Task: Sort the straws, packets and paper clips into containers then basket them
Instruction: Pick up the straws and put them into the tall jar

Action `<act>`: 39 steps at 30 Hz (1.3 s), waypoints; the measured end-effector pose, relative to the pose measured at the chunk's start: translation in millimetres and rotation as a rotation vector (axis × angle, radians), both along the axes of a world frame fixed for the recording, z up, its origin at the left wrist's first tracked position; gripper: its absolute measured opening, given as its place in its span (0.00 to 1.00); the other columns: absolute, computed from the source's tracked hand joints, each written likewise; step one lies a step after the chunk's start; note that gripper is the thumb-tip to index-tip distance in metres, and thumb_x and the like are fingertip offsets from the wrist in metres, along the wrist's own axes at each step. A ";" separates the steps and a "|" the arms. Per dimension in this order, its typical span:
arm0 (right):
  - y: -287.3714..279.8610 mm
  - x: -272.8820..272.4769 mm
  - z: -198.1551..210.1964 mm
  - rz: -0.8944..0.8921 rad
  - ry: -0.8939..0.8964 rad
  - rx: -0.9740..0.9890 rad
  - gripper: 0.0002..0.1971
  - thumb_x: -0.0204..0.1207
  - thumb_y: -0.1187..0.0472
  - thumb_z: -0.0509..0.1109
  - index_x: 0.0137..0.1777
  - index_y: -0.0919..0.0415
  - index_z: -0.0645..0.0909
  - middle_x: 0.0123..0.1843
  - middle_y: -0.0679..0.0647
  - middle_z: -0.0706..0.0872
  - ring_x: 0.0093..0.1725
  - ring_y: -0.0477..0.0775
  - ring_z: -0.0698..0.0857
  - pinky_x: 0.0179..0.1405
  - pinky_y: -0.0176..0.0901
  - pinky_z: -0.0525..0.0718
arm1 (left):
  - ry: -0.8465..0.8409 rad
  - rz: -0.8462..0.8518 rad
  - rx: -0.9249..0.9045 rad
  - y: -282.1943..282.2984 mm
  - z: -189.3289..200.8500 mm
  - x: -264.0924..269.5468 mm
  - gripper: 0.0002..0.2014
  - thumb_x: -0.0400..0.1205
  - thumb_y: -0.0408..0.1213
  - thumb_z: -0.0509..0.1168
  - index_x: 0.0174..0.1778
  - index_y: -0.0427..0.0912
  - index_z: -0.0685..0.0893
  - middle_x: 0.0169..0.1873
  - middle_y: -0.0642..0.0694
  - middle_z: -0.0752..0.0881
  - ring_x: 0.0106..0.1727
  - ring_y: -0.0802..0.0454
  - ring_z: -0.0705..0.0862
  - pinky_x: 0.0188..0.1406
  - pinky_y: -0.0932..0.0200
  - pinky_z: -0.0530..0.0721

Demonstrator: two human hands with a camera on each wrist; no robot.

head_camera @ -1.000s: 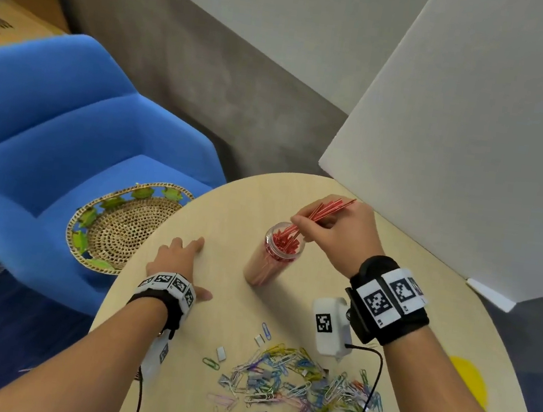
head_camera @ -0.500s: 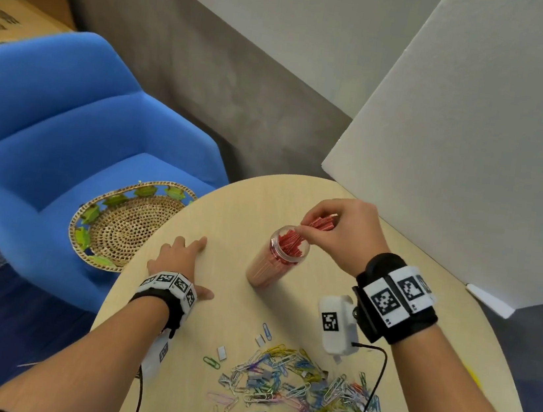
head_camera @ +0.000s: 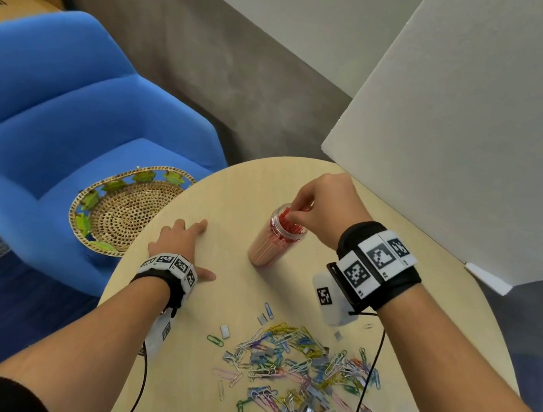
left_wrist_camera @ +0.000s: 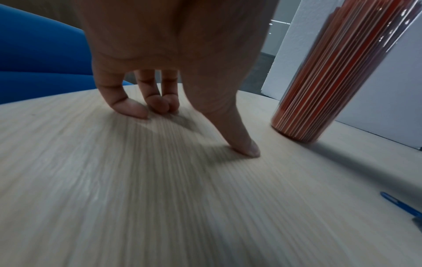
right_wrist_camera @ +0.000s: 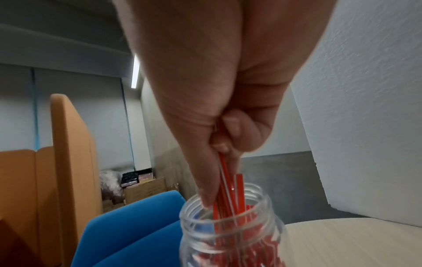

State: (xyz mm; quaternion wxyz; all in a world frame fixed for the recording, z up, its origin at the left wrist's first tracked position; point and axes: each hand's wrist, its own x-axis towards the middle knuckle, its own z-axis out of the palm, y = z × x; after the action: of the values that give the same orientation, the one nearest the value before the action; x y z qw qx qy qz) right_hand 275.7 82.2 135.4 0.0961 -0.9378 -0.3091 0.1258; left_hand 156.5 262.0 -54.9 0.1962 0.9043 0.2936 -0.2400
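Red straws (right_wrist_camera: 224, 182) stand packed in a clear plastic jar (head_camera: 276, 237) on the pale wooden table (head_camera: 240, 195), and the right hand (head_camera: 326, 209) sits right over the jar's open mouth, pinching a few of them between thumb and curled fingers (right_wrist_camera: 230, 126). In the right wrist view the held straws run down from the fingers past the threaded rim, their lower ends already inside the jar among the others. The jar stands upright, with no lid on it. The left hand (head_camera: 179, 240) rests on the table to the left of the jar and apart from it; in the left wrist view its fingertips (left_wrist_camera: 134, 110) and thumb press the wood, and it holds nothing. Near the table's front edge lies a loose heap of coloured paper clips (head_camera: 297, 365), with a few small grey pieces mixed in; what those are I cannot tell. A single blue clip (head_camera: 268, 310) lies apart between the heap and the jar. A round woven basket (head_camera: 131, 208) with a green-patterned rim sits on the seat of the blue chair (head_camera: 50, 114) left of the table. A white foam board (head_camera: 479, 136) leans at the table's far right edge. Both wrists wear black bands with printed square markers.
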 end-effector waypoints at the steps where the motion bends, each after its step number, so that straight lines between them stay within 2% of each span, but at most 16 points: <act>1: 4.5 0.9 -1.4 0.012 0.008 -0.025 0.01 0.73 0.59 0.78 0.42 0.54 0.92 0.45 0.50 0.90 0.47 0.49 0.86 0.48 0.38 0.84 | -0.002 -0.001 0.000 0.0 -0.1 0.1 0.60 0.56 0.64 0.81 0.81 0.65 0.54 0.68 0.47 0.70 0.71 0.43 0.71 0.60 0.40 0.80; 5: 20.0 1.1 -7.7 0.047 0.048 -0.088 0.03 0.73 0.59 0.78 0.44 0.55 0.92 0.46 0.54 0.90 0.47 0.53 0.87 0.48 0.41 0.85 | -0.003 0.003 -0.004 -0.4 0.4 0.7 0.60 0.56 0.64 0.82 0.81 0.65 0.54 0.69 0.47 0.69 0.72 0.42 0.70 0.62 0.39 0.80; 10: 23.7 2.0 1.1 0.086 0.030 -0.152 0.02 0.73 0.63 0.77 0.41 0.57 0.91 0.44 0.54 0.91 0.45 0.54 0.88 0.47 0.43 0.87 | 0.002 -0.003 -0.003 1.5 -0.4 -0.7 0.60 0.56 0.65 0.81 0.81 0.65 0.53 0.69 0.47 0.69 0.71 0.42 0.70 0.61 0.39 0.80; 13: 27.1 -1.9 -4.5 0.093 0.012 -0.229 0.06 0.76 0.63 0.73 0.49 0.61 0.90 0.49 0.58 0.89 0.48 0.58 0.88 0.51 0.47 0.89 | -0.004 -0.012 -0.003 0.9 -1.2 -1.1 0.60 0.56 0.65 0.81 0.81 0.66 0.54 0.68 0.48 0.69 0.71 0.43 0.71 0.60 0.39 0.81; 15: 25.8 -4.5 -10.6 0.097 0.007 -0.267 0.10 0.78 0.61 0.69 0.54 0.62 0.89 0.51 0.59 0.88 0.50 0.60 0.88 0.49 0.47 0.88 | -0.014 -0.009 -0.004 0.5 -1.6 -1.0 0.60 0.56 0.66 0.81 0.81 0.66 0.54 0.68 0.48 0.69 0.71 0.43 0.70 0.60 0.39 0.81; 17: 20.0 -4.4 -9.7 0.086 0.030 -0.233 0.11 0.78 0.58 0.69 0.53 0.61 0.89 0.51 0.57 0.88 0.49 0.58 0.87 0.47 0.45 0.86 | -0.014 -0.008 -0.006 0.9 -1.7 -1.5 0.60 0.56 0.66 0.81 0.81 0.66 0.54 0.68 0.48 0.69 0.71 0.43 0.70 0.60 0.38 0.81; 19: 11.8 -3.1 -0.5 0.065 0.026 -0.120 0.07 0.76 0.55 0.73 0.49 0.56 0.90 0.45 0.50 0.87 0.46 0.52 0.86 0.45 0.41 0.83 | -0.013 -0.011 -0.010 1.5 -1.7 -1.7 0.60 0.56 0.65 0.81 0.81 0.65 0.54 0.69 0.48 0.69 0.71 0.43 0.70 0.61 0.38 0.80; 21: 4.9 -2.4 10.2 0.012 0.003 0.005 0.02 0.74 0.60 0.76 0.42 0.55 0.90 0.38 0.46 0.86 0.41 0.46 0.85 0.45 0.39 0.84 | -0.012 -0.015 -0.013 2.0 -1.9 -1.6 0.60 0.57 0.65 0.81 0.81 0.65 0.54 0.69 0.47 0.68 0.72 0.42 0.70 0.62 0.38 0.80; 24: 2.7 -4.4 8.6 -0.046 0.027 0.092 0.07 0.71 0.65 0.79 0.35 0.53 0.89 0.33 0.43 0.85 0.37 0.44 0.86 0.45 0.39 0.88 | -0.014 -0.016 -0.012 2.2 -2.5 -1.3 0.60 0.57 0.65 0.81 0.81 0.65 0.53 0.70 0.47 0.68 0.72 0.42 0.70 0.62 0.38 0.79; 26: 6.6 -9.8 -3.8 -0.037 0.044 0.010 0.07 0.70 0.65 0.79 0.35 0.52 0.90 0.38 0.47 0.88 0.42 0.48 0.88 0.50 0.43 0.89 | -0.018 -0.018 -0.009 1.9 -2.9 -1.2 0.60 0.57 0.65 0.81 0.82 0.65 0.53 0.69 0.47 0.68 0.72 0.42 0.70 0.61 0.38 0.80; 28: 9.6 -16.3 -16.9 -0.011 0.041 -0.088 0.07 0.73 0.65 0.75 0.43 0.53 0.92 0.48 0.52 0.90 0.49 0.53 0.88 0.56 0.45 0.88 | -0.022 -0.019 -0.008 1.4 -3.5 -1.5 0.60 0.57 0.65 0.81 0.82 0.65 0.53 0.69 0.47 0.68 0.72 0.42 0.70 0.61 0.38 0.79; 30: 9.2 -17.5 -22.2 -0.015 0.034 -0.098 0.08 0.74 0.64 0.74 0.48 0.53 0.93 0.52 0.54 0.90 0.51 0.55 0.88 0.57 0.47 0.88 | -0.027 -0.019 -0.007 1.3 -4.2 -1.5 0.60 0.57 0.65 0.81 0.82 0.65 0.53 0.69 0.47 0.69 0.72 0.42 0.69 0.61 0.38 0.79; 32: 5.8 -15.9 -19.4 -0.019 0.046 -0.048 0.08 0.75 0.64 0.74 0.49 0.54 0.93 0.53 0.53 0.90 0.52 0.54 0.88 0.57 0.47 0.88 | -0.035 -0.013 -0.006 1.1 -4.9 -1.6 0.60 0.57 0.65 0.81 0.82 0.65 0.54 0.69 0.47 0.69 0.72 0.42 0.69 0.61 0.38 0.79; 34: 1.8 -13.8 -10.7 -0.020 0.065 0.014 0.09 0.75 0.67 0.73 0.48 0.55 0.93 0.52 0.52 0.90 0.51 0.51 0.87 0.56 0.43 0.87 | -0.042 -0.011 -0.007 1.9 -6.2 -1.7 0.60 0.57 0.65 0.81 0.81 0.65 0.54 0.69 0.47 0.69 0.72 0.42 0.69 0.61 0.37 0.79; 37: -0.4 -16.1 2.4 -0.006 0.060 0.058 0.09 0.73 0.68 0.73 0.45 0.55 0.93 0.45 0.49 0.89 0.45 0.46 0.85 0.42 0.30 0.81 | -0.048 -0.009 -0.019 3.0 -8.5 -1.4 0.60 0.56 0.64 0.82 0.81 0.65 0.55 0.70 0.47 0.69 0.72 0.41 0.69 0.61 0.37 0.78; 39: 2.1 -21.5 0.5 0.010 0.070 0.031 0.08 0.72 0.68 0.74 0.44 0.56 0.93 0.46 0.50 0.90 0.47 0.48 0.87 0.45 0.33 0.83 | -0.054 -0.009 -0.014 2.8 -9.2 -0.9 0.59 0.57 0.64 0.82 0.81 0.65 0.55 0.70 0.46 0.69 0.73 0.41 0.69 0.62 0.37 0.78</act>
State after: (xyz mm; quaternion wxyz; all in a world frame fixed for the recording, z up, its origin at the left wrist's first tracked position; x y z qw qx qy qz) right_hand 254.2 84.2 135.9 0.1210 -0.9296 -0.3121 0.1541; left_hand 155.6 264.8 -64.1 0.2094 0.9103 0.2826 -0.2183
